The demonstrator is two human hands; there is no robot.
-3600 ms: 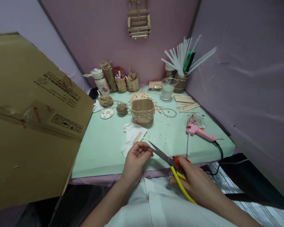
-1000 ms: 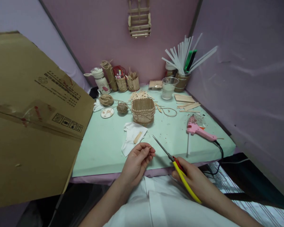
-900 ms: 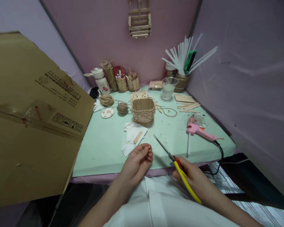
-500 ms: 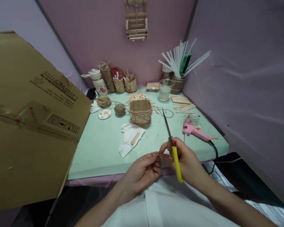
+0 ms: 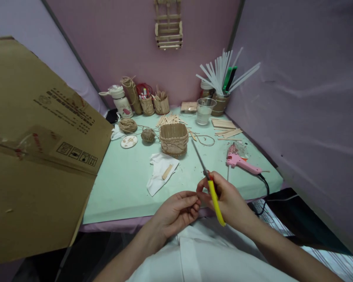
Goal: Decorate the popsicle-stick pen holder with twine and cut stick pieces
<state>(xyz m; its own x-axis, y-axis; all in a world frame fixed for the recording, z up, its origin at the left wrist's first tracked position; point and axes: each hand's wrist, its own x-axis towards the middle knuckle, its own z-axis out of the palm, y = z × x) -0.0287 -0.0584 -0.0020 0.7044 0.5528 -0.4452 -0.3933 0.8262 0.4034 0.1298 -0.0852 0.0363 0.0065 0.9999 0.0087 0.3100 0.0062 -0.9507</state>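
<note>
Yellow-handled scissors [image 5: 214, 199] rest in my right hand [image 5: 228, 197], their blades pointing up and away over the table. The thumb and fingertips of that hand meet those of my left hand [image 5: 179, 209] above the table's front edge. My left fingers are pinched together; whatever lies between them is too small to make out. Beyond my hands stands a small woven-looking basket [image 5: 173, 141] with a wooden-stick lining. In front of it a white cloth [image 5: 155, 178] lies flat, with a short piece of wooden stick [image 5: 166, 172] on it.
A pink glue gun [image 5: 242, 162] lies at the right, its cord running off the edge. Twine balls [image 5: 148, 135], a white disc [image 5: 129, 141], a plastic cup [image 5: 205, 111] and wooden sticks [image 5: 223, 124] sit farther back. A large cardboard box [image 5: 47, 156] stands at the left.
The scissors have tilted, their tips swinging left towards the basket. My fingertips stay together, the right hand's having shifted slightly left. The whole view has shifted a little.
</note>
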